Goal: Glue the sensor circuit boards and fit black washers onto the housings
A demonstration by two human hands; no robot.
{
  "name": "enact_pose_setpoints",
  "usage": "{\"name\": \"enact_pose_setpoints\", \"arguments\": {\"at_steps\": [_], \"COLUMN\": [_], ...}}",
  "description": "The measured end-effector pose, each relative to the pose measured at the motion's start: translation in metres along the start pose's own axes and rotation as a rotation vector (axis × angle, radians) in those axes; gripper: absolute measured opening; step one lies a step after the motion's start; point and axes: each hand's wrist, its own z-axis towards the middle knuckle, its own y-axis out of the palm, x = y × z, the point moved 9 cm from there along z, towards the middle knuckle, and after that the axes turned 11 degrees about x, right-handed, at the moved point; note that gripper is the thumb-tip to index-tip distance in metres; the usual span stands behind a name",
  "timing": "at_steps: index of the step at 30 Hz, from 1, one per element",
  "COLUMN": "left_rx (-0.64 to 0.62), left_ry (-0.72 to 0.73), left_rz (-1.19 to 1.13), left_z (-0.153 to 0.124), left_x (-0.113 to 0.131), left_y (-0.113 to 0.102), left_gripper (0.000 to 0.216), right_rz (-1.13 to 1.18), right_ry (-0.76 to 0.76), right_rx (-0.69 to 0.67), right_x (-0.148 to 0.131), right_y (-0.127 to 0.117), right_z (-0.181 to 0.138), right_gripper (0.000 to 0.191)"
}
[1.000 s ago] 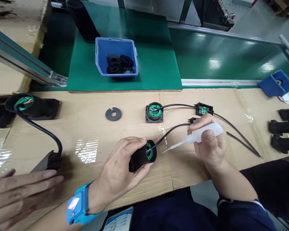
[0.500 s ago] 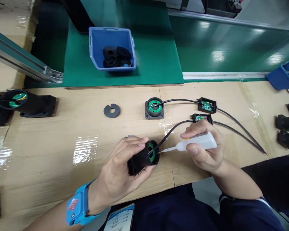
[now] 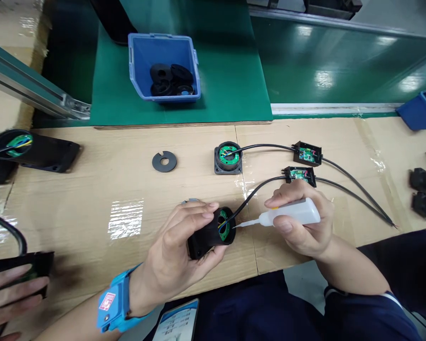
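Note:
My left hand (image 3: 184, 241) is wrapped round a black cylindrical housing (image 3: 206, 237) with a square flange, tilted so its mouth faces right. Inside the mouth sit a round green circuit board (image 3: 224, 225) and coloured wires. A black cable (image 3: 252, 193) runs from it to a small black box (image 3: 299, 175) with a circuit board. In my right hand (image 3: 301, 218) is a white squeeze bottle (image 3: 294, 212), its thin nozzle tip at the rim of the mouth. Behind stands a shorter housing (image 3: 227, 158), cabled to a second open box (image 3: 307, 154).
A slotted black ring (image 3: 164, 161) lies on the cardboard-covered table. A blue bin (image 3: 163, 45) holds several black rings. Another person's hand (image 3: 14, 293) is on a black box at lower left. More black housings (image 3: 46, 149) stand left; a blue bin (image 3: 417, 110) is far right.
Another person's hand with a black box and cable has come into view at lower left. The housing at far left has shifted slightly. My hands hold nearly the same pose.

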Motion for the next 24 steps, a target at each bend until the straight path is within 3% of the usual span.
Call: {"name": "enact_pose_setpoints", "arguments": {"at_steps": [24], "left_rx": [0.001], "left_ry": [-0.014], "left_rz": [-0.006], "left_z": [-0.0011], "left_x": [-0.0007], "left_y": [-0.0031], "left_gripper": [0.07], "right_rz": [0.004], "right_ry": [-0.023], "right_rx": [-0.01], "right_x": [-0.0012], "right_y": [0.0009], "right_z": [-0.0009], "right_gripper": [0.016]}}
